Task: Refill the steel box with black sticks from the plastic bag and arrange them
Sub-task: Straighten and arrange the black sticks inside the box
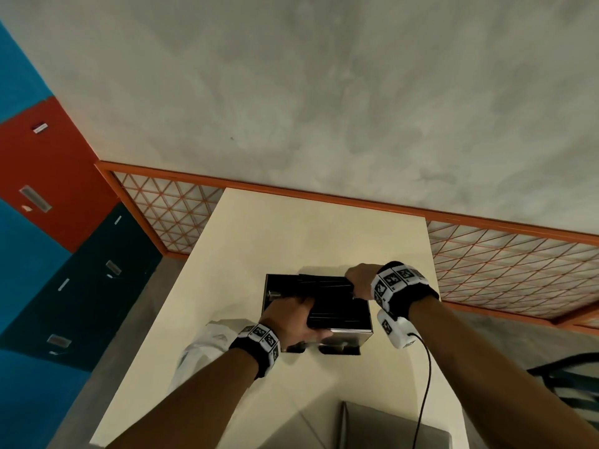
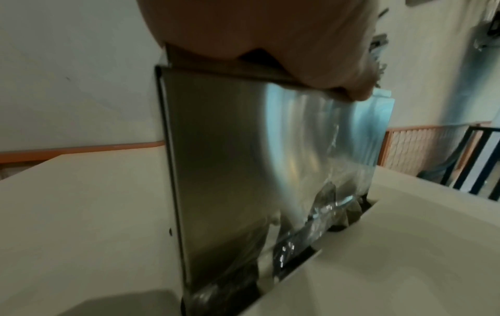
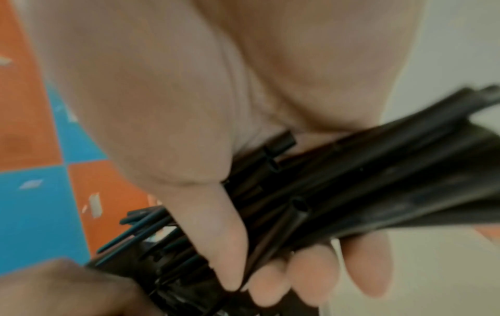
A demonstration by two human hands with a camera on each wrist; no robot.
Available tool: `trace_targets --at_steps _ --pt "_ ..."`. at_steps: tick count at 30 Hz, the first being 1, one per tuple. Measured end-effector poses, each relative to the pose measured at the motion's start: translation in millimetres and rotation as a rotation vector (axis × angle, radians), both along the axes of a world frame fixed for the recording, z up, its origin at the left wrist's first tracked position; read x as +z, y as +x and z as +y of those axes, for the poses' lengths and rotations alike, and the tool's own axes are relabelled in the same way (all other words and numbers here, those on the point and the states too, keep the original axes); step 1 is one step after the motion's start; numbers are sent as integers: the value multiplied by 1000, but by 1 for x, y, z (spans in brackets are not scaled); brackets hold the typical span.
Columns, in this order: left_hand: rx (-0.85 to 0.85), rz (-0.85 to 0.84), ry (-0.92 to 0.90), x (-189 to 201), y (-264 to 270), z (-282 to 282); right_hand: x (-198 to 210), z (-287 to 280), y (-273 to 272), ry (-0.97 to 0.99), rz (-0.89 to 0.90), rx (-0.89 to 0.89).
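Note:
The steel box (image 1: 351,333) stands mid-table, packed with black sticks (image 1: 337,306) lying across it. My left hand (image 1: 301,315) grips its near-left corner, thumb along the near rim and fingers over the sticks. In the left wrist view the palm (image 2: 284,42) rests on the rim above the shiny box wall (image 2: 230,160). My right hand (image 1: 356,280) is at the box's far right. Its fingers (image 3: 311,273) and thumb curl round a bundle of black sticks (image 3: 365,181). The plastic bag (image 1: 201,348) lies crumpled left of my left forearm.
The cream table (image 1: 291,228) is narrow, with its left edge close to the bag. A grey block (image 1: 389,429) sits at the near edge. A black cable (image 1: 424,384) hangs from my right wrist. Orange lattice railing (image 1: 502,270) runs behind, and coloured lockers (image 1: 48,189) stand at left.

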State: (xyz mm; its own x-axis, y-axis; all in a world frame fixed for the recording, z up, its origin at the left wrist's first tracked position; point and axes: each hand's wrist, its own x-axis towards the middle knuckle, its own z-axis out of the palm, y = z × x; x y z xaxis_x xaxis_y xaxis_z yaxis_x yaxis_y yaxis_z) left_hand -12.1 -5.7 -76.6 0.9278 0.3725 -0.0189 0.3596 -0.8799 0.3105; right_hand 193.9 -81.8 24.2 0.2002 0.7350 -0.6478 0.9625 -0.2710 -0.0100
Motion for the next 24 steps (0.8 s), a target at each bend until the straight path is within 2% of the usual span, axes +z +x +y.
trace_targets --at_steps 4,8,11,14,16,20,24 --pt "28 3 5 4 -5 5 5 -11 10 -2 121 -113" --pt "103 -45 -74 14 -19 13 9 -25 14 62 149 -179" --pt "248 -203 -285 26 -27 14 6 -30 13 92 125 -174" --pt "337 -475 -396 38 -29 13 3 -33 5 107 82 -162" --pt "326 -546 -334 47 -25 8 -4 -33 -3 112 52 -145" --pt "187 -433 64 58 -8 -10 -10 -32 -21 178 -25 -135" --pt "205 -440 195 60 2 -19 -11 -34 -25 182 -121 -110"
